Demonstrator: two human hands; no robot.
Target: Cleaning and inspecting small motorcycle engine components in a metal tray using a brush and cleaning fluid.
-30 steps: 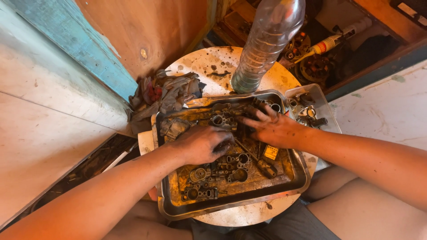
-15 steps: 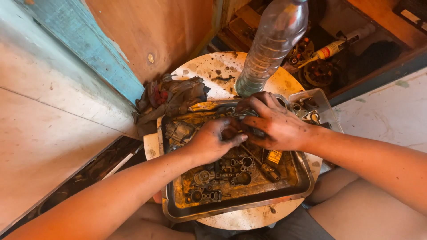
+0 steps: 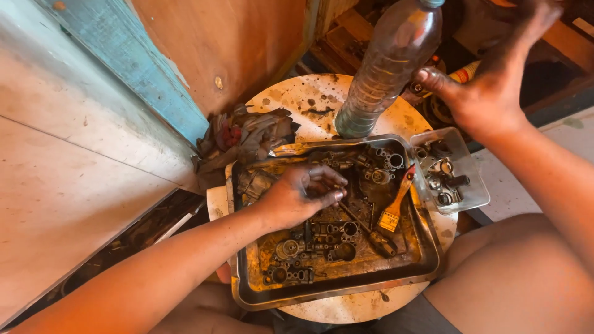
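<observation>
A dented metal tray (image 3: 334,298) full of oily, rusty engine parts (image 3: 322,238) rests on a round stained table top (image 3: 297,99). My left hand (image 3: 300,195) lies inside the tray, its fingers curled and its fingertips pinched on a small dark metal part. My right hand (image 3: 489,80) is raised above the table's far right edge, fingers spread and holding nothing, just right of a tall clear plastic bottle (image 3: 387,68). A brush with an orange handle (image 3: 396,207) lies in the tray to the right of my left hand.
A small clear plastic box (image 3: 476,185) of little metal parts overlaps the tray's right rim. A dirty rag (image 3: 247,139) is bunched at the tray's far left corner. A yellow-handled screwdriver (image 3: 463,73) lies behind the bottle. A blue-edged wooden wall (image 3: 142,80) stands left.
My right hand has left the tray and lifted up and to the far right, past the bottle. My left hand stays in the tray, still curled on a small part.
</observation>
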